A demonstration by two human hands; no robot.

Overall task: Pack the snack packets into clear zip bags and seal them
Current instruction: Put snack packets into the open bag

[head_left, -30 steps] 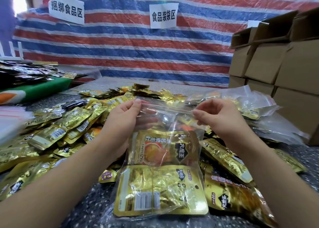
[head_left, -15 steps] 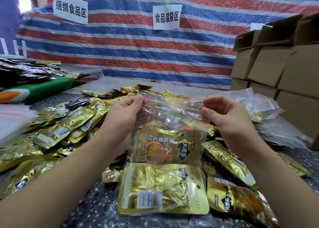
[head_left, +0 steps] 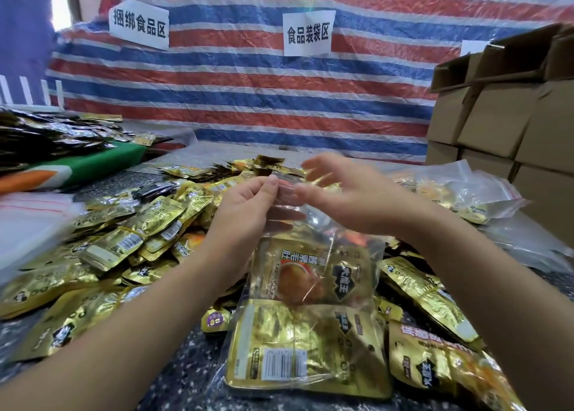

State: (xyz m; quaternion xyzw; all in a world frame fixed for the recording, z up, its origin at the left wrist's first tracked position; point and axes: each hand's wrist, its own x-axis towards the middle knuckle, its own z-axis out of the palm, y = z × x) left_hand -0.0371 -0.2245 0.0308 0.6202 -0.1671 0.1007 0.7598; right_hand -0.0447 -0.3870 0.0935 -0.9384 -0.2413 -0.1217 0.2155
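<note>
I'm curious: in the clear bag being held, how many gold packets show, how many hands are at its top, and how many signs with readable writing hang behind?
Gold packets in the clear zip bag: 2
Hands at its top, left hand and right hand: 2
Signs with readable writing: 2
Total: 6

The right hand (head_left: pixel 351 199) is blurring with motion, its grip unclear; cardboard boxes (head_left: pixel 509 121) are running off the right edge.

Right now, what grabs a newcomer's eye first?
Both hands, centre: the left hand pinches the top of a clear zip bag holding gold packets, and the right hand meets it there. Loose gold packets heap around. A striped tarp with two paper signs fills the back.
</note>
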